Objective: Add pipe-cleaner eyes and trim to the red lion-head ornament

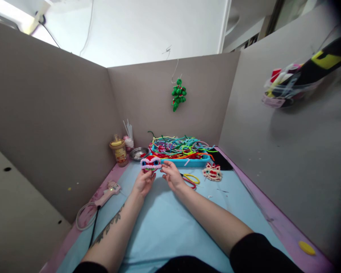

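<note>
The left hand (pixel 144 182) is pinching a fuzzy lion head (pixel 150 163) from below, its long axis lying sideways, while the right hand (pixel 172 175) is touching its right end, grip unclear.

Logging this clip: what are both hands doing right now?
Left hand: holding the pipe-cleaner figure.
Right hand: touching its right end, grip unclear.

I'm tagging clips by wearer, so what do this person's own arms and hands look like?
Both forearms are bare; black sleeves end near the elbows, the left sleeve and right sleeve showing at the bottom edge. A dark vine-like tattoo runs along the left forearm. The grips are bare hands: no gloves or watch on the left hand or right hand.
</note>
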